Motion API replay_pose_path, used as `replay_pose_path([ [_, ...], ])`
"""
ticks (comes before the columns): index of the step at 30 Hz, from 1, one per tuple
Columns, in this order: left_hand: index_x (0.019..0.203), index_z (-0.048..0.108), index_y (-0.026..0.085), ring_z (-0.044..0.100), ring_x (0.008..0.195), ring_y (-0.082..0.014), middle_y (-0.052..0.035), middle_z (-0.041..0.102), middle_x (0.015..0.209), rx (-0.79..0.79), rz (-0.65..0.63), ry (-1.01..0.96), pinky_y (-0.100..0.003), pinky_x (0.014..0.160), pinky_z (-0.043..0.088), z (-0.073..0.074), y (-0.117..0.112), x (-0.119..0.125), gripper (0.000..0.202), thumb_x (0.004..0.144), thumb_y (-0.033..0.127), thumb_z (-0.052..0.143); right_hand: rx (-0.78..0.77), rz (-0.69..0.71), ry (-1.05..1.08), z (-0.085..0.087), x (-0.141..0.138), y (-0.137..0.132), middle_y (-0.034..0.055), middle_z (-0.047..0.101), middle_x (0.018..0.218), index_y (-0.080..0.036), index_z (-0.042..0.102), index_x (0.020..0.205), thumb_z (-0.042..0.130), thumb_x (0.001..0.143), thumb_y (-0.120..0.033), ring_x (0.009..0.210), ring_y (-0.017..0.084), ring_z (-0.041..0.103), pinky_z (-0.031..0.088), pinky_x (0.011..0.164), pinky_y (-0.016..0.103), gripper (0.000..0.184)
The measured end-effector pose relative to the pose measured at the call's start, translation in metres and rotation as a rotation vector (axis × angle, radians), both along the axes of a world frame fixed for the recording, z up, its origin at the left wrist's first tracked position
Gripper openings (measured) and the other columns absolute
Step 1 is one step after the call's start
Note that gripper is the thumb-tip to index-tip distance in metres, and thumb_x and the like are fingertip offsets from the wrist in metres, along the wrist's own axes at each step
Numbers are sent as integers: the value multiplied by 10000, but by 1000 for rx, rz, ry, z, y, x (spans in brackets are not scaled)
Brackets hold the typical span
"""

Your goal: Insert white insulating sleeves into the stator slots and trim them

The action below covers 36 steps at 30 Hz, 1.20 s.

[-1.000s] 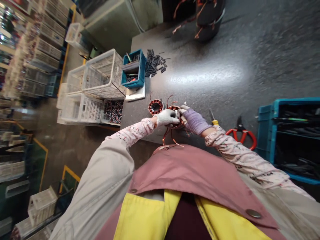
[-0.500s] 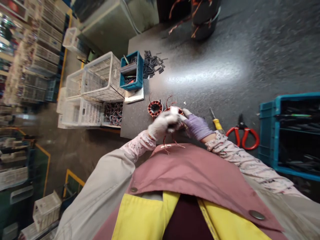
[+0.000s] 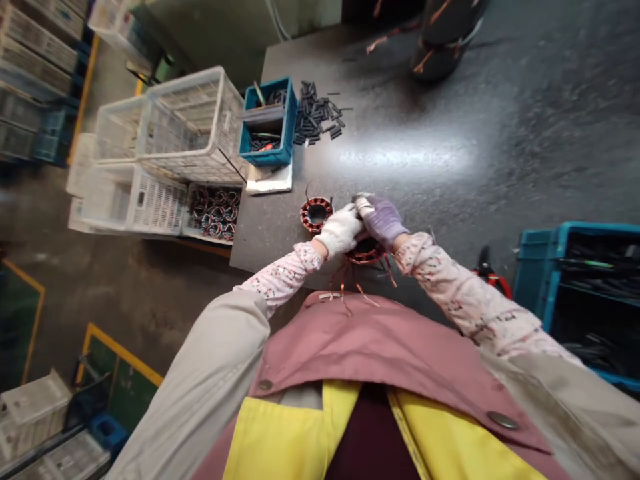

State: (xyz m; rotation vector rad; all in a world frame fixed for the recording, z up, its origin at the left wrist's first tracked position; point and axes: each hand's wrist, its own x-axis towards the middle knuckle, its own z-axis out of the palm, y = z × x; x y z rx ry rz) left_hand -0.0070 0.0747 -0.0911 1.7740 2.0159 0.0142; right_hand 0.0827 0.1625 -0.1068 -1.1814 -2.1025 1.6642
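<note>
My left hand point(image 3: 340, 231), in a white glove, has its fingers closed over the left side of a copper-wound motor stator point(image 3: 365, 257). My right hand point(image 3: 384, 221), in a purple glove with pale fingertips, is closed at the stator's far right. The fingertips of both hands meet above its far rim; whatever is pinched there is hidden. Copper lead wires point(image 3: 343, 288) hang from the stator's near side towards the pink apron. Just left of my left hand, a second stator point(image 3: 317, 213) lies flat on the table with its round opening up.
Black sleeve pieces point(image 3: 317, 115) are heaped beside a small blue bin point(image 3: 284, 127). White crates point(image 3: 220, 113) stand at the left, one point(image 3: 209, 233) filled with stators. At the right are red-handled cutters point(image 3: 493, 277) and a blue bin point(image 3: 553, 253). A dark cylinder point(image 3: 440, 50) stands at the back.
The view has shifted. My hands have moved to the far side of the stator, fingertips together, uncovering its near rim. My right forearm now covers the yellow-handled screwdriver and part of the cutters.
</note>
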Motion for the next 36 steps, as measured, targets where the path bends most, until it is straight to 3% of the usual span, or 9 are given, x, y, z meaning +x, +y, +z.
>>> replay_pose_path([
  [3, 1118, 710, 187, 429, 1351, -289, -135, 508, 1406, 55, 19, -35, -424, 1156, 330, 17, -27, 6, 323, 907, 390, 575, -105, 34, 42, 6, -5, 4, 94, 718, 1103, -175, 715, 952, 524, 861, -389, 1102, 224, 637, 436, 1047, 412, 301],
  [6, 954, 756, 241, 388, 1378, -343, -96, 458, 1474, 92, -37, -73, -554, 1164, 266, 22, -54, 29, 291, 906, 456, 566, -270, -264, 247, 3, 22, 3, 86, 737, 974, -167, 694, 953, 529, 809, -500, 913, 193, 691, 532, 861, 370, 398],
  [9, 983, 746, 165, 606, 1109, -278, -147, 624, 1248, -9, -132, -34, -511, 1112, 341, 8, -54, 51, 262, 909, 349, 574, -255, -547, 349, -1, 48, 0, 69, 725, 849, -151, 676, 901, 572, 742, -546, 777, 170, 693, 540, 708, 316, 438],
  [13, 932, 761, 180, 648, 877, -223, -112, 686, 1016, 14, -238, -72, -436, 942, 440, -4, -39, 41, 204, 875, 312, 616, -131, -586, 289, -8, 63, -4, 73, 713, 833, -140, 669, 886, 587, 732, -531, 761, 165, 684, 539, 685, 315, 428],
  [16, 908, 774, 210, 631, 837, -200, -70, 693, 937, 106, -161, -352, -352, 824, 452, 5, -38, 4, 212, 820, 384, 689, 19, -490, 194, -16, 74, -3, 83, 714, 862, -143, 667, 917, 560, 763, -500, 792, 172, 674, 548, 737, 353, 404],
  [21, 863, 744, 129, 592, 715, -138, -36, 680, 811, 343, 425, -807, -262, 688, 448, 19, -51, -68, 409, 853, 509, 595, 271, -250, -22, -29, 85, -4, 106, 724, 970, -166, 712, 903, 620, 746, -359, 943, 234, 660, 495, 954, 447, 265],
  [28, 963, 768, 242, 583, 949, -235, -78, 654, 1064, -19, 142, 9, -374, 883, 413, -20, -53, -103, 284, 866, 463, 617, 648, 255, -513, -43, 64, -7, 146, 674, 1176, -154, 696, 1111, 620, 812, -382, 1061, 294, 623, 490, 934, 435, 384],
  [32, 1093, 708, 181, 558, 1033, -276, -114, 668, 1087, -163, 146, 87, -391, 951, 396, -53, -51, -93, 355, 874, 444, 609, 673, 286, -563, -50, 52, -4, 123, 703, 1084, -183, 721, 1021, 548, 876, -364, 949, 258, 643, 500, 830, 380, 289],
  [36, 1204, 639, 148, 523, 1130, -290, -124, 672, 1138, -188, 244, 84, -364, 967, 405, -58, -53, -88, 458, 869, 460, 612, 810, 341, -502, -55, 51, -2, 156, 710, 1042, -138, 724, 973, 493, 902, -272, 943, 267, 639, 492, 826, 391, 277],
])
